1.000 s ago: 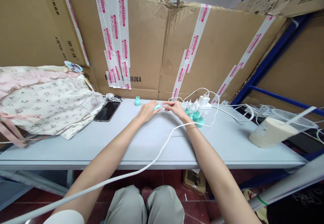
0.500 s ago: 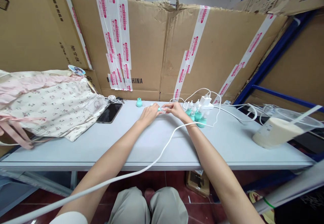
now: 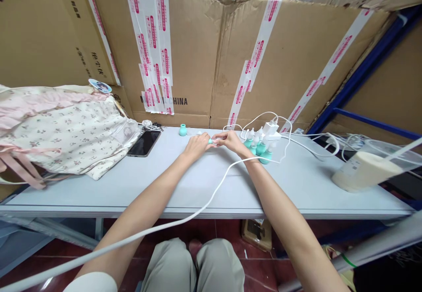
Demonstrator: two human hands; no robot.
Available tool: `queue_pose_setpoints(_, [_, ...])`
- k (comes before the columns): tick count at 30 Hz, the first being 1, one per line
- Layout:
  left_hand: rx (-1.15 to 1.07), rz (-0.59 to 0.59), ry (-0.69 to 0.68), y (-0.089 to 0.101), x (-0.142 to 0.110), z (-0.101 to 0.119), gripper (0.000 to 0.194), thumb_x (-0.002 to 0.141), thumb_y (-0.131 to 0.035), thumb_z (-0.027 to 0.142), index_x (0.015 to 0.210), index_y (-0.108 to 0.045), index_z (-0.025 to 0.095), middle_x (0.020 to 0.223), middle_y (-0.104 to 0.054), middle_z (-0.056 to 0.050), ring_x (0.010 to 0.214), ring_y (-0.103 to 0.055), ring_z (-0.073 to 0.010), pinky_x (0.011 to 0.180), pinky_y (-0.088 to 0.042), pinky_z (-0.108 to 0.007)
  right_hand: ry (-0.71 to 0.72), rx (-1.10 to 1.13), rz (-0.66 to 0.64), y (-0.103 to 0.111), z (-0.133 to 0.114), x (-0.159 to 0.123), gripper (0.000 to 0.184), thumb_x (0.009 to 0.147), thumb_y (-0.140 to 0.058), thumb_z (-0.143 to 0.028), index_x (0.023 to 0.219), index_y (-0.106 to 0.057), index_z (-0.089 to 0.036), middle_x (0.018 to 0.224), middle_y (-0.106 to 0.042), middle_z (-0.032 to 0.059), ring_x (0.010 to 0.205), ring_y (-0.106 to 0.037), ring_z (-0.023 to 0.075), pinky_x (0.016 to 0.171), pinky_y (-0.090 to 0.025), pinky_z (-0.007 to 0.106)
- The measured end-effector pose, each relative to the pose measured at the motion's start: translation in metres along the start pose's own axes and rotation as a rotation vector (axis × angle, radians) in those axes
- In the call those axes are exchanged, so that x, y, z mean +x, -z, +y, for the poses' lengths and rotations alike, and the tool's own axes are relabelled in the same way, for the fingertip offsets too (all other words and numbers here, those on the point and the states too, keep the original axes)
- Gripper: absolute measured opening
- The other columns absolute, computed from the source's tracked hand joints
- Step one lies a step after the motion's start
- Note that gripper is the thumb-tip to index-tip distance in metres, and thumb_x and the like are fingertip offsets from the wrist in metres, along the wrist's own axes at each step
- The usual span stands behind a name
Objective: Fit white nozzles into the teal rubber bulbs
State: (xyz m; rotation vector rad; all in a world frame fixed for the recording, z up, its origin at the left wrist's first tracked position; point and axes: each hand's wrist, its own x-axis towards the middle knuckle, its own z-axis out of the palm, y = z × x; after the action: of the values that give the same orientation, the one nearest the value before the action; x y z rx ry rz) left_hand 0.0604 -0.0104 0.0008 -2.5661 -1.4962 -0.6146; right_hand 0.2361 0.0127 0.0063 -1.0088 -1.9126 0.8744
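Both arms reach to the far side of a pale grey table (image 3: 184,195). My left hand (image 3: 195,145) is curled round a small teal piece (image 3: 210,141) that peeks out between the two hands. My right hand (image 3: 231,140) pinches the other, whitish end of that same piece. Just right of the right hand stands a cluster of small teal bottles with white tips (image 3: 259,144). A single teal cap (image 3: 182,129) stands alone to the left of my left hand.
A white charger with cables (image 3: 271,128) lies behind the bottles. A black phone (image 3: 144,143) and a floral fabric bag (image 3: 62,136) lie at left, a plastic cup of pale drink (image 3: 365,171) at right. A white cable (image 3: 184,215) crosses the table. Taped cardboard (image 3: 211,54) backs it.
The hands have stayed together on the small teal piece, with less of it showing now. The view has shifted slightly.
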Motion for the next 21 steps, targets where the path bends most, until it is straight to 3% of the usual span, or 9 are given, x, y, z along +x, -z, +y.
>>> queue_pose_setpoints(2, [-0.07,0.054,0.041,0.0,0.002,0.001,0.038,0.087,-0.045,0.048,0.099,-0.059,0.015,0.103,-0.061,-0.013,0.089,-0.06,-0.0253,0.069,-0.038,-0.03,-0.004,0.033,0.061,-0.002,-0.006,0.0,0.036,0.063,-0.072,-0.043,0.084,-0.074,-0.014,0.064,-0.065,0.0025,0.059,-0.059,0.0145,0.061,-0.051,0.028])
queue_pose_setpoints(4, [-0.204,0.148,0.1,0.0,0.005,0.001,0.036,0.086,-0.047,0.051,0.096,-0.059,0.018,0.1,-0.062,-0.009,0.089,-0.06,-0.0238,0.071,-0.039,-0.029,0.013,0.092,0.156,-0.005,-0.015,0.0,0.047,0.063,-0.072,-0.043,0.101,-0.071,-0.016,0.073,-0.067,0.0032,0.063,-0.059,0.0147,0.061,-0.052,0.028])
queue_pose_setpoints(8, [-0.642,0.261,0.229,-0.004,0.013,-0.002,0.043,0.087,-0.036,0.059,0.099,-0.054,0.022,0.092,-0.064,-0.004,0.082,-0.061,-0.0186,0.069,-0.043,-0.027,0.075,0.217,0.35,-0.012,-0.025,-0.002,0.071,0.069,-0.068,-0.045,0.134,-0.045,-0.032,0.117,-0.062,0.0044,0.087,-0.061,0.0164,0.067,-0.053,0.026])
queue_pose_setpoints(11, [-0.981,0.22,0.347,-0.01,0.021,-0.006,0.055,0.09,-0.017,0.06,0.111,-0.047,0.02,0.093,-0.062,-0.007,0.077,-0.06,-0.0167,0.061,-0.046,-0.026,0.016,0.243,0.305,-0.022,-0.016,-0.001,0.067,0.073,-0.063,-0.049,0.134,-0.044,-0.032,0.133,-0.051,0.0054,0.109,-0.056,0.021,0.078,-0.052,0.03])
queue_pose_setpoints(14, [-1.152,0.15,0.394,-0.017,0.025,-0.006,0.061,0.091,-0.006,0.058,0.118,-0.043,0.018,0.108,-0.058,-0.012,0.088,-0.06,-0.0176,0.063,-0.05,-0.027,0.032,0.216,0.143,-0.036,0.001,0.004,0.057,0.073,-0.062,-0.051,0.124,-0.056,-0.025,0.128,-0.057,0.0059,0.117,-0.051,0.0237,0.093,-0.045,0.036])
queue_pose_setpoints(17, [-1.11,0.085,0.344,-0.027,0.022,-0.002,0.056,0.091,-0.013,0.058,0.122,-0.042,0.021,0.124,-0.048,-0.013,0.106,-0.056,-0.0192,0.078,-0.052,-0.031,0.061,0.192,0.173,-0.044,0.014,0.009,0.053,0.072,-0.06,-0.055,0.111,-0.065,-0.02,0.114,-0.065,0.0059,0.109,-0.056,0.0246,0.096,-0.041,0.038])
queue_pose_setpoints(21, [-0.982,0.065,0.207,-0.036,0.017,-0.003,0.059,0.088,-0.024,0.062,0.132,-0.031,0.022,0.137,-0.035,-0.014,0.134,-0.031,-0.0208,0.108,-0.032,-0.037,0.014,0.151,0.229,-0.039,0.018,0.011,0.053,0.067,-0.063,-0.056,0.099,-0.07,-0.014,0.096,-0.07,0.0061,0.094,-0.06,0.0233,0.091,-0.043,0.036])
